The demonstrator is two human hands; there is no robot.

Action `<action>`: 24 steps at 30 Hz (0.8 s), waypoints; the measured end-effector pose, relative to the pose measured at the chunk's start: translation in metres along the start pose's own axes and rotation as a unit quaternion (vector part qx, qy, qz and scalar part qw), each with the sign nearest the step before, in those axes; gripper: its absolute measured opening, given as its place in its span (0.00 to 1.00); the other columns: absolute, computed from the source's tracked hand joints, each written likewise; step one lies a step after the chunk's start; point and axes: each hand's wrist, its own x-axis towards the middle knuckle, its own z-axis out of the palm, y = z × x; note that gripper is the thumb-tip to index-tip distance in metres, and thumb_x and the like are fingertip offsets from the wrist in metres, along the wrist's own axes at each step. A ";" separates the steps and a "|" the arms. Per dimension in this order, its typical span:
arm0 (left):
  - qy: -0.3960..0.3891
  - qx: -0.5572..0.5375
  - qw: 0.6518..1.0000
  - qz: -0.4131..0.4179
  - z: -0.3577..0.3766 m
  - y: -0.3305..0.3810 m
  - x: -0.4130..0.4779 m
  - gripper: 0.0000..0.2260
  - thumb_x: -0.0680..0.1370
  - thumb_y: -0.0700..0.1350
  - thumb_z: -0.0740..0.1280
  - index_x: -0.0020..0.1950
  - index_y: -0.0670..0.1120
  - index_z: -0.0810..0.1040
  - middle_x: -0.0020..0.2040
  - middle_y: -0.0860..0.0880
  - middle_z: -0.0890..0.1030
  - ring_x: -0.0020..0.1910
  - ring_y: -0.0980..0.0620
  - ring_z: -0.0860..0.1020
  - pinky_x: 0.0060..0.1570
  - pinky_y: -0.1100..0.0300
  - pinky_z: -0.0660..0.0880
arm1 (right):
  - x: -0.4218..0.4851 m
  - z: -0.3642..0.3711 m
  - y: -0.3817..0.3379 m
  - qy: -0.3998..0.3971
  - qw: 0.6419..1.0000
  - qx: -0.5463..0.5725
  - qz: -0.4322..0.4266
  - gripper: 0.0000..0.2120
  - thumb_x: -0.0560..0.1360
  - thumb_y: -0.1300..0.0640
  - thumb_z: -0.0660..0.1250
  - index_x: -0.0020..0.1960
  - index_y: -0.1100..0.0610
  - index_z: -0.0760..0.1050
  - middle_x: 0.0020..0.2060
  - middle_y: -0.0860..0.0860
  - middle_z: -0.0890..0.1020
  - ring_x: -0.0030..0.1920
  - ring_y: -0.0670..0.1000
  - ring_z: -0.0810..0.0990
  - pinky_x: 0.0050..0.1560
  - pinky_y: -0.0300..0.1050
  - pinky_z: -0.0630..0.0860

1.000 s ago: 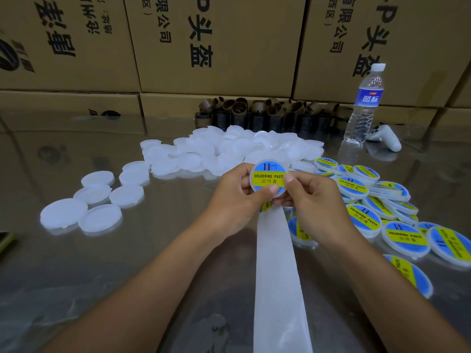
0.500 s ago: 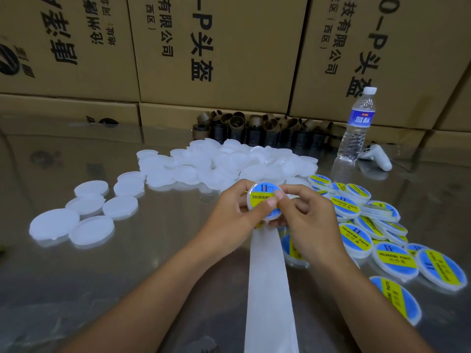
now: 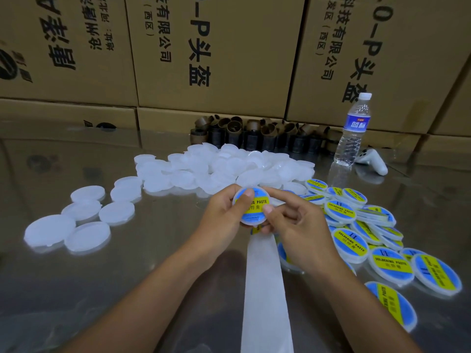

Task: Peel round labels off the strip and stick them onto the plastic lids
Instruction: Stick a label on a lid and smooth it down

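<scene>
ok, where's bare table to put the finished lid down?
Free: table between the loose blank lids and left forearm, and far left beyond them. Crowded: labelled lids on the right, blank heap ahead; strip runs down the centre.

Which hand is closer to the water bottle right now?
Right. The right hand sits below and left of the water bottle; the left hand is farther left, both pinching the labelled lid.

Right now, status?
Both hands pinching one lid, thumbs pressing its label. Strip hanging below. Nothing in the way.
</scene>
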 end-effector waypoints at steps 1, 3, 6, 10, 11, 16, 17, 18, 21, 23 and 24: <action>-0.001 0.007 1.000 0.003 0.000 0.000 0.000 0.13 0.81 0.44 0.61 0.46 0.34 0.73 0.38 0.43 0.75 0.36 0.51 0.75 0.38 0.62 0.72 | 0.000 0.000 0.000 -0.001 1.000 0.004 0.005 0.12 0.75 0.64 0.66 0.56 0.52 0.78 0.30 0.54 0.82 0.29 0.47 0.80 0.38 0.37 0.77; -0.001 0.017 1.000 0.005 -0.001 0.000 0.000 0.14 0.81 0.45 0.61 0.48 0.32 0.74 0.39 0.42 0.76 0.38 0.50 0.75 0.40 0.60 0.73 | 0.000 0.000 0.000 0.004 1.000 0.016 0.016 0.10 0.75 0.63 0.67 0.55 0.54 0.78 0.30 0.55 0.82 0.29 0.48 0.80 0.38 0.36 0.77; 0.003 0.025 1.000 0.007 -0.002 0.001 0.000 0.12 0.81 0.45 0.60 0.46 0.36 0.74 0.39 0.44 0.77 0.38 0.50 0.75 0.41 0.59 0.73 | 0.000 0.000 0.000 0.022 0.999 0.020 0.029 0.03 0.75 0.61 0.67 0.48 0.56 0.77 0.27 0.53 0.82 0.28 0.47 0.79 0.35 0.36 0.76; 0.003 0.020 1.000 0.002 -0.001 0.001 0.000 0.12 0.81 0.44 0.60 0.43 0.38 0.73 0.37 0.44 0.76 0.36 0.51 0.76 0.38 0.61 0.73 | 0.002 -0.002 0.001 0.026 0.999 0.000 0.038 0.02 0.76 0.60 0.67 0.44 0.58 0.77 0.26 0.51 0.81 0.27 0.48 0.78 0.36 0.39 0.75; 0.001 0.015 1.000 -0.002 -0.001 0.000 0.000 0.13 0.81 0.44 0.61 0.44 0.35 0.73 0.38 0.43 0.76 0.36 0.51 0.76 0.37 0.62 0.74 | 0.002 -0.002 0.000 0.027 0.999 -0.005 0.040 0.03 0.76 0.60 0.66 0.44 0.58 0.77 0.26 0.52 0.80 0.27 0.47 0.77 0.36 0.40 0.75; -0.027 -0.014 0.999 -0.027 0.000 0.001 -0.002 0.09 0.80 0.45 0.62 0.47 0.39 0.75 0.38 0.45 0.80 0.34 0.54 0.78 0.37 0.63 0.75 | 0.005 -0.008 -0.001 0.098 0.994 0.008 0.038 0.06 0.77 0.61 0.65 0.43 0.54 0.77 0.24 0.48 0.79 0.24 0.44 0.75 0.27 0.33 0.71; -0.025 -0.016 0.999 -0.031 -0.001 0.001 -0.002 0.08 0.80 0.44 0.62 0.46 0.40 0.76 0.37 0.47 0.80 0.34 0.54 0.78 0.37 0.63 0.75 | 0.006 -0.010 0.000 0.119 0.992 0.006 0.034 0.07 0.77 0.61 0.64 0.43 0.52 0.77 0.25 0.46 0.78 0.25 0.43 0.75 0.27 0.32 0.71; -0.022 -0.021 0.999 -0.034 -0.001 0.001 -0.002 0.06 0.80 0.42 0.63 0.45 0.42 0.76 0.36 0.48 0.80 0.33 0.55 0.78 0.37 0.63 0.75 | 0.007 -0.013 0.002 0.137 0.990 -0.001 0.027 0.08 0.78 0.60 0.63 0.43 0.50 0.77 0.26 0.45 0.79 0.26 0.41 0.75 0.29 0.33 0.71; -0.019 -0.026 0.999 -0.037 -0.004 0.000 -0.002 0.06 0.80 0.40 0.63 0.44 0.43 0.75 0.33 0.52 0.80 0.32 0.56 0.78 0.36 0.65 0.75 | 0.010 -0.018 0.006 0.194 0.980 -0.039 0.011 0.11 0.79 0.58 0.62 0.41 0.46 0.76 0.34 0.44 0.80 0.35 0.41 0.77 0.40 0.38 0.74; -0.018 -0.029 0.999 -0.035 -0.005 0.001 -0.003 0.06 0.80 0.39 0.62 0.44 0.43 0.75 0.31 0.53 0.80 0.31 0.56 0.78 0.34 0.66 0.75 | 0.013 -0.022 0.009 0.242 0.969 -0.051 0.018 0.09 0.79 0.58 0.63 0.42 0.48 0.77 0.37 0.47 0.80 0.37 0.43 0.77 0.41 0.38 0.73; -0.017 -0.029 0.999 -0.033 -0.005 0.001 -0.003 0.06 0.80 0.39 0.62 0.44 0.43 0.75 0.31 0.54 0.80 0.31 0.57 0.78 0.34 0.66 0.75 | 0.015 -0.025 0.011 0.268 0.962 -0.052 0.026 0.07 0.78 0.58 0.63 0.44 0.51 0.77 0.35 0.47 0.79 0.36 0.44 0.76 0.40 0.39 0.72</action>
